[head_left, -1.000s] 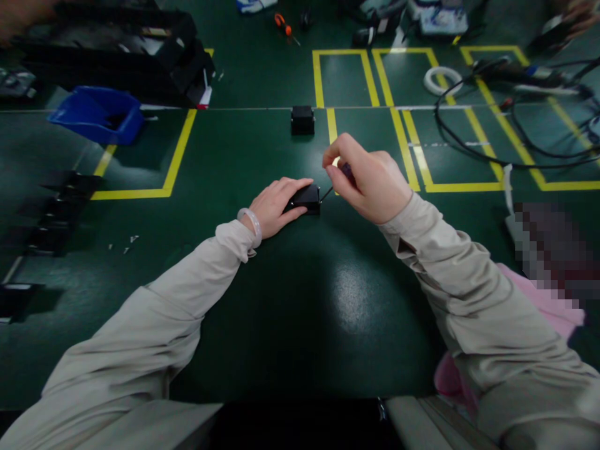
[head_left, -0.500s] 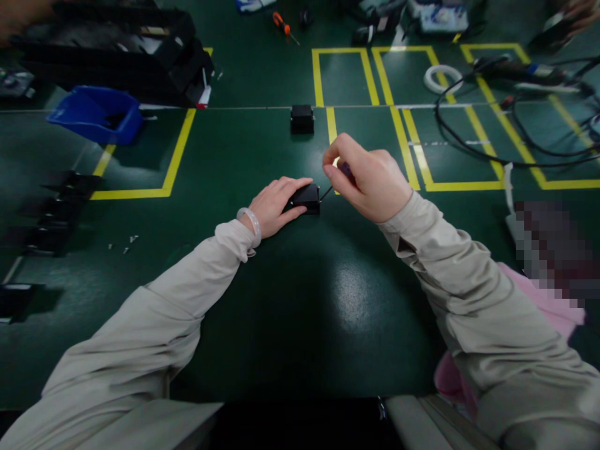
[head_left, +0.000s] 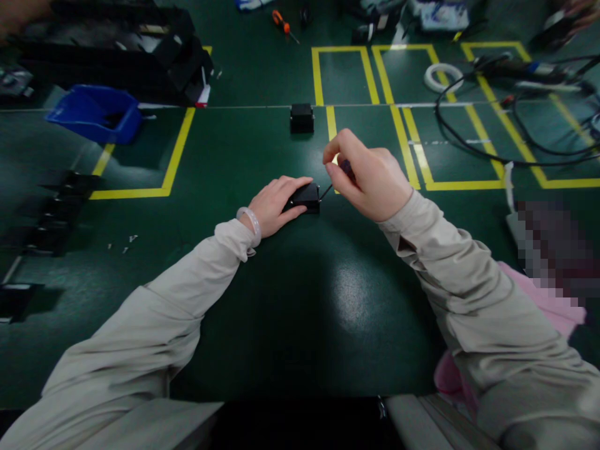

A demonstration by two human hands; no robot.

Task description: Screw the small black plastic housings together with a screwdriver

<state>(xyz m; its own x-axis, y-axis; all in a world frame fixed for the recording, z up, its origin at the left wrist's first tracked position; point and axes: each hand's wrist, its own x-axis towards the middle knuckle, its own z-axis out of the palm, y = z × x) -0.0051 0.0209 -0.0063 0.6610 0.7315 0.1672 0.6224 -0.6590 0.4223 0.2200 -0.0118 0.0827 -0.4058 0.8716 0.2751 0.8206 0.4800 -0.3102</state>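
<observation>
My left hand [head_left: 276,205] grips a small black box [head_left: 307,196] from its left end, thumb along the near side and fingers along the far side, holding it on the green table. In my right hand [head_left: 368,178] is a screwdriver [head_left: 327,191]; its dark handle is mostly hidden by my closed fingers. The thin shaft slants down to the left, and its tip meets the right end of the box, where a small shiny screw head shows. Beyond my hands stands a second black box [head_left: 302,118] of like shape, with shiny points at its sides.
Several loose screws [head_left: 132,239] lie to the left, near a row of black parts [head_left: 59,215]. A blue bin [head_left: 98,115] and black trays [head_left: 112,62] stand at the back left. An orange screwdriver [head_left: 282,24], a white ring [head_left: 443,79] and black cable [head_left: 450,128] lie further off.
Almost nothing differs. My right hand has shifted very slightly around the screwdriver, while my left hand and the box stay in place.
</observation>
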